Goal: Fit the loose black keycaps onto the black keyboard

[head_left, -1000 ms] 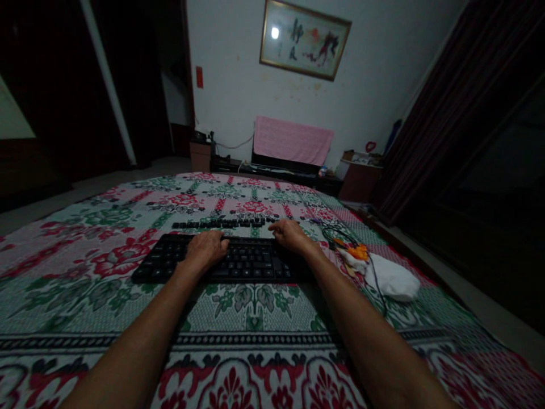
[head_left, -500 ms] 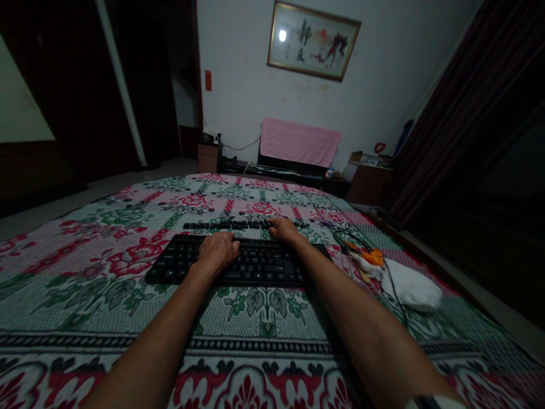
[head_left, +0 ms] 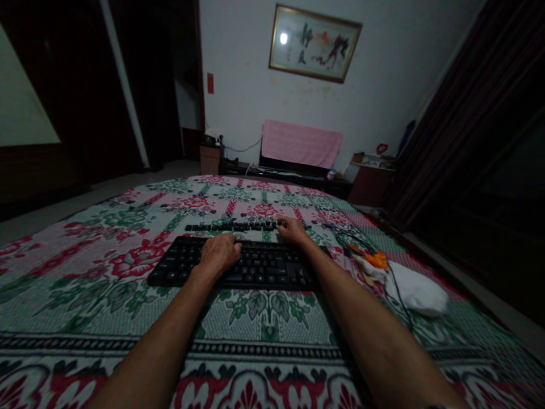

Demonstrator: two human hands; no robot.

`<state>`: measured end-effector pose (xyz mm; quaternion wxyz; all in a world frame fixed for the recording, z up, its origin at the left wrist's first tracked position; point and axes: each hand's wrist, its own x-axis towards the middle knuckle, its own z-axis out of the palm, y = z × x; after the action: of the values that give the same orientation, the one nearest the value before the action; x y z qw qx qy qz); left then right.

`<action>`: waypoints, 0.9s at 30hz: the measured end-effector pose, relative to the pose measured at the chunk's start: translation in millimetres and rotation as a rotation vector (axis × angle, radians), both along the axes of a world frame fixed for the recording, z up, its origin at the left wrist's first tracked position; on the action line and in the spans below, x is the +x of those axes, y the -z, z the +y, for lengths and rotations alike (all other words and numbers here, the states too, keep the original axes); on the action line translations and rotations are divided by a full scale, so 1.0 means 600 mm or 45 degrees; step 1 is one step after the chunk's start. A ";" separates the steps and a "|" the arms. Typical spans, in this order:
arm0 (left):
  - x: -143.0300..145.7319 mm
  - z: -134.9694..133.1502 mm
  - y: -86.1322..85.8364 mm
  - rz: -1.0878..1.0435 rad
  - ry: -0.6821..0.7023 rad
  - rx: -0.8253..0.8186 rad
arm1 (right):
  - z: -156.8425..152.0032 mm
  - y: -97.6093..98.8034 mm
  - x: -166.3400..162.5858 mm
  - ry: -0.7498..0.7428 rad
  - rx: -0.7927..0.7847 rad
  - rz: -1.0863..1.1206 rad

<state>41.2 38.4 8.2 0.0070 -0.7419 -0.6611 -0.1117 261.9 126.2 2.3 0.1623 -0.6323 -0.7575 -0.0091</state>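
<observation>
Here, left hand (head_left: 219, 253) on keyboard (head_left: 259, 268) — legends unreadable; right hand (head_left: 293, 230) at far edge

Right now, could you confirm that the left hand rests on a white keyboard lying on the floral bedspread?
Not quite: the head view shows the keyboard is black, not white; the left hand does rest on it, on the floral bedspread.

Left hand (head_left: 219, 253) on black keyboard (head_left: 264, 270), right hand (head_left: 293, 230) at its far edge
</observation>
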 end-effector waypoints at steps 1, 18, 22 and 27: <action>0.000 0.000 0.000 0.000 -0.002 0.003 | -0.001 -0.001 0.008 0.020 -0.012 -0.018; -0.001 0.003 -0.001 0.002 -0.002 -0.052 | -0.016 0.003 0.026 -0.127 -0.219 -0.164; -0.003 0.005 0.000 0.013 0.010 -0.046 | -0.007 0.001 0.023 -0.133 -0.306 -0.195; 0.001 -0.001 -0.004 0.019 0.002 -0.032 | -0.002 -0.007 0.018 -0.127 -0.326 -0.226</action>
<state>41.5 37.8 10.8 0.0023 -0.7431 -0.6620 -0.0979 272.8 125.1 6.5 0.0131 -0.6062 -0.7942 0.0395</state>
